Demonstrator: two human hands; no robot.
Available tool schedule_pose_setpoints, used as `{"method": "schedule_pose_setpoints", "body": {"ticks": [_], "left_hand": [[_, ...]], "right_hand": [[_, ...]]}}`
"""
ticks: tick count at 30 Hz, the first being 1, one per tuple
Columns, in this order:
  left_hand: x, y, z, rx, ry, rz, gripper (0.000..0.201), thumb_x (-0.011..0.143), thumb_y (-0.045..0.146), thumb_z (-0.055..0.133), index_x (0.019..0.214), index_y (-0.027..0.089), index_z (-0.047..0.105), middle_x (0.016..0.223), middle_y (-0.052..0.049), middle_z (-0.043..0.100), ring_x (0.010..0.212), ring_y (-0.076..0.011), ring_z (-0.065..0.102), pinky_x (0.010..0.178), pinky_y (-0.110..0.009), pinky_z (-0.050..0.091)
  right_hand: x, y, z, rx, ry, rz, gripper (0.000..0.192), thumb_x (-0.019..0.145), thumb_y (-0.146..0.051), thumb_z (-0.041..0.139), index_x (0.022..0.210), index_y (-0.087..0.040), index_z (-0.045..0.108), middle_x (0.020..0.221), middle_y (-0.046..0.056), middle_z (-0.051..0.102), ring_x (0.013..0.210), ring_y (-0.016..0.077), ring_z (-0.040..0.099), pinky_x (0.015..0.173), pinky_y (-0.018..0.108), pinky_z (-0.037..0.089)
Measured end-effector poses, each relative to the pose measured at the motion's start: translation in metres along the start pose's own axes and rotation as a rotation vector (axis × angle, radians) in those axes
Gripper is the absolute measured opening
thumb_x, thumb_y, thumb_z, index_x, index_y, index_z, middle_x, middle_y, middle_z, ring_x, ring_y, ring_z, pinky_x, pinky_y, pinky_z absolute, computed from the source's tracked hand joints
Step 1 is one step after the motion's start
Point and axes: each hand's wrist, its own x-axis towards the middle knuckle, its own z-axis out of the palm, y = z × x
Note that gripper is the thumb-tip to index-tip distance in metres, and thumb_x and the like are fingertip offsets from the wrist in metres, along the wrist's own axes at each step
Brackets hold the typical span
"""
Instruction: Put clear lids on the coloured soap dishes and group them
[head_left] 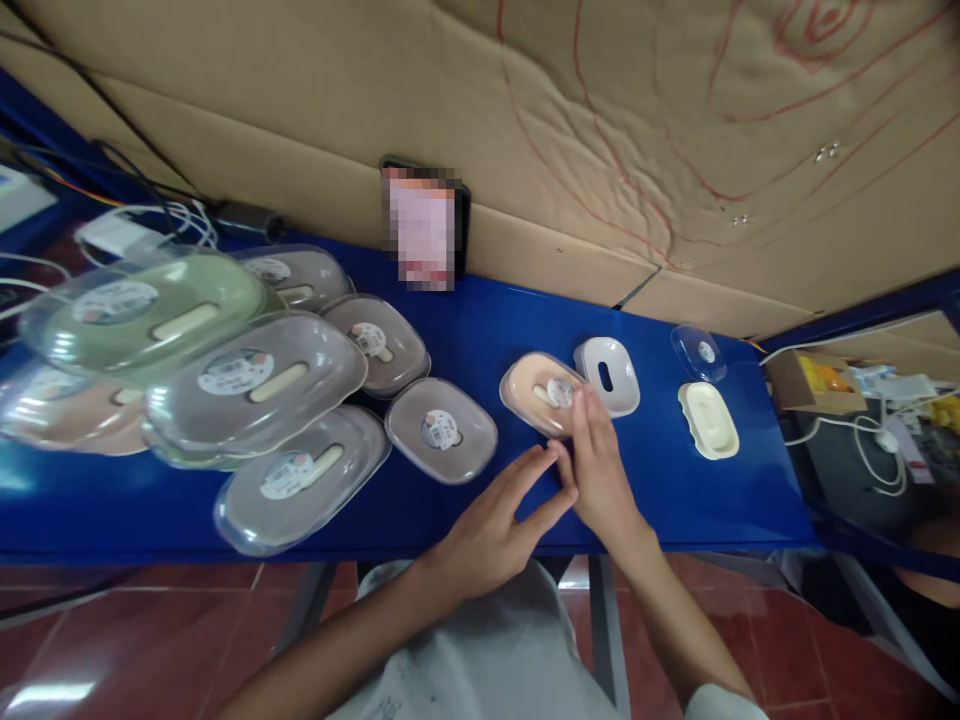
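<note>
A peach soap dish (527,385) with a clear lid and a round label lies on the blue table in front of me. My right hand (598,460) has its fingers stretched over the label side of this lid, touching it. My left hand (506,520) is at the near edge of the same dish, fingers extended and thumb apart, the fingertips close to my right thumb. Whether the left fingertips touch the dish I cannot tell. Just beyond my right hand sits a white tray (622,385) with a dark slot.
Lidded soap dishes in grey, green and peach are stacked at left, including a green one (180,300) and a grey one (441,430). At right lie a cream base (709,420) and a clear lid (699,352). A phone (424,225) leans on the cardboard wall (315,120).
</note>
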Motion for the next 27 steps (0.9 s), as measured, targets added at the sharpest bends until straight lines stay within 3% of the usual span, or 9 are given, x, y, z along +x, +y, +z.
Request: {"method": "schedule_pose_setpoints", "body": {"ticks": [2,4,6,8,13,17,20,23,27], "left_hand": [[-0.001,-0.001,-0.002,-0.012,-0.020,-0.006,0.054,0.100,0.000,0.049,0.151,0.018,0.056,0.161,-0.020,0.049,0.154,-0.0329,0.048,0.120,-0.051,0.054],[-0.002,-0.002,-0.004,-0.024,-0.027,-0.034,0.053,0.099,-0.001,0.049,0.148,0.018,0.057,0.158,-0.020,0.051,0.152,-0.0314,0.051,0.119,-0.050,0.055],[-0.002,-0.002,-0.004,-0.026,-0.024,-0.051,0.053,0.098,-0.002,0.050,0.147,0.018,0.058,0.157,-0.019,0.053,0.151,-0.0297,0.052,0.120,-0.049,0.055],[-0.001,-0.002,-0.003,-0.010,-0.036,-0.047,0.053,0.098,-0.002,0.052,0.147,0.018,0.058,0.157,-0.018,0.053,0.150,-0.0297,0.052,0.120,-0.049,0.054],[0.006,0.000,0.005,0.116,-0.200,0.034,0.054,0.103,0.008,0.056,0.155,0.021,0.054,0.167,-0.017,0.047,0.156,-0.0341,0.045,0.124,-0.055,0.048],[0.013,0.000,0.011,0.184,-0.344,0.036,0.054,0.106,0.019,0.060,0.158,0.026,0.052,0.173,-0.012,0.041,0.160,-0.0359,0.039,0.129,-0.061,0.037],[0.011,0.000,0.011,0.179,-0.341,0.036,0.035,0.105,0.021,0.064,0.139,0.027,0.066,0.166,-0.008,0.051,0.156,-0.0339,0.043,0.133,-0.065,0.027],[0.007,0.003,0.008,0.150,-0.231,0.080,0.013,0.105,0.019,0.064,0.114,0.024,0.072,0.148,-0.006,0.066,0.148,-0.0290,0.051,0.136,-0.064,0.017],[0.010,0.009,0.006,0.092,-0.062,0.082,0.013,0.104,0.013,0.064,0.108,0.022,0.073,0.132,-0.004,0.074,0.137,-0.0221,0.060,0.136,-0.052,0.025]], "right_hand": [[0.015,0.014,0.001,-0.014,0.078,0.099,0.078,0.113,-0.034,0.046,0.176,-0.020,0.001,0.178,0.019,0.027,0.167,0.0348,0.022,0.130,0.066,0.032],[0.016,0.035,0.000,-0.078,0.095,0.195,0.067,0.113,-0.036,0.046,0.173,-0.019,0.023,0.169,0.019,0.045,0.163,0.0373,0.033,0.130,0.072,0.024],[0.000,0.056,-0.005,-0.122,0.053,0.229,0.052,0.113,-0.035,0.047,0.163,-0.022,0.046,0.154,0.015,0.064,0.152,0.0361,0.050,0.130,0.073,0.020],[-0.026,0.070,-0.016,-0.108,-0.003,0.197,0.043,0.113,-0.030,0.045,0.154,-0.026,0.058,0.147,0.010,0.070,0.148,0.0327,0.055,0.131,0.071,0.020],[-0.082,0.092,-0.053,0.099,-0.195,0.112,0.051,0.112,-0.033,0.049,0.162,-0.038,0.047,0.173,0.004,0.042,0.163,0.0304,0.035,0.132,0.064,0.028],[-0.093,0.137,-0.052,-0.116,0.114,0.402,0.058,0.110,-0.049,0.053,0.164,-0.027,0.046,0.168,0.018,0.047,0.161,0.0397,0.036,0.127,0.070,0.029],[-0.095,0.159,-0.036,-0.174,0.165,0.462,0.053,0.111,-0.047,0.050,0.156,-0.019,0.056,0.158,0.025,0.057,0.152,0.0421,0.049,0.122,0.069,0.037],[-0.097,0.144,-0.026,-0.076,0.079,0.352,0.043,0.112,-0.039,0.050,0.151,-0.023,0.062,0.157,0.017,0.060,0.143,0.0336,0.061,0.115,0.053,0.051],[-0.105,0.094,-0.028,0.129,-0.031,0.165,0.049,0.112,-0.027,0.047,0.160,-0.035,0.051,0.162,0.007,0.056,0.151,0.0297,0.053,0.120,0.055,0.047]]}}
